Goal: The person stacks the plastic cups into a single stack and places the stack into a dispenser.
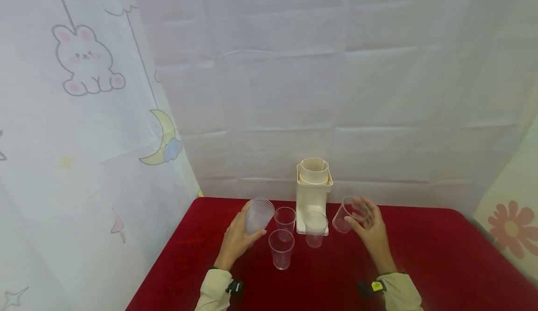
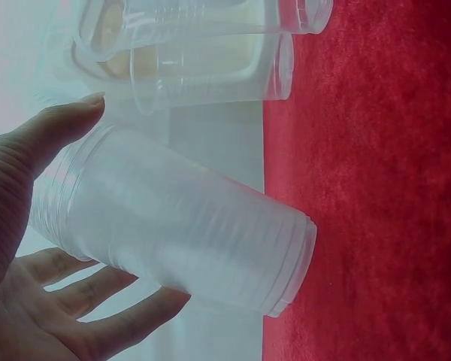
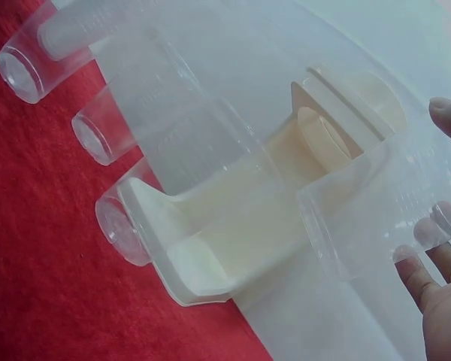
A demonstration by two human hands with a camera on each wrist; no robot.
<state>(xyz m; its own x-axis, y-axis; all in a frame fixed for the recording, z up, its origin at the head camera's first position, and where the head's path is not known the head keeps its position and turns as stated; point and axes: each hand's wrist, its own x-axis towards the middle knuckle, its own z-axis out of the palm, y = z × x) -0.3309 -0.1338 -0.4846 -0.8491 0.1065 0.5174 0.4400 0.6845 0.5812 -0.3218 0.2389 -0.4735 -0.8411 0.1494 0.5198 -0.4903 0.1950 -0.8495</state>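
My left hand [image 1: 237,236] grips a stack of nested clear plastic cups [image 2: 188,218], thumb on one side near the rims and fingers on the other. The stack leans in the left wrist view, its base close over the red cloth. My right hand [image 1: 371,229] holds a single clear plastic cup [image 3: 353,218], tilted, between thumb and fingers near its rim. Between the hands stand three more clear cups, upright: a front cup [image 1: 281,255], a back cup [image 1: 285,215] and a right cup [image 1: 314,238]. The right one overlaps the cream dispenser [image 1: 306,194] in the head view.
The cream dispenser has a round tube on top and a flat foot on the red tablecloth [image 1: 424,250], near the table's back edge. A pale cloth wall [image 1: 269,91] rises directly behind. A printed curtain [image 1: 113,161] borders the left side.
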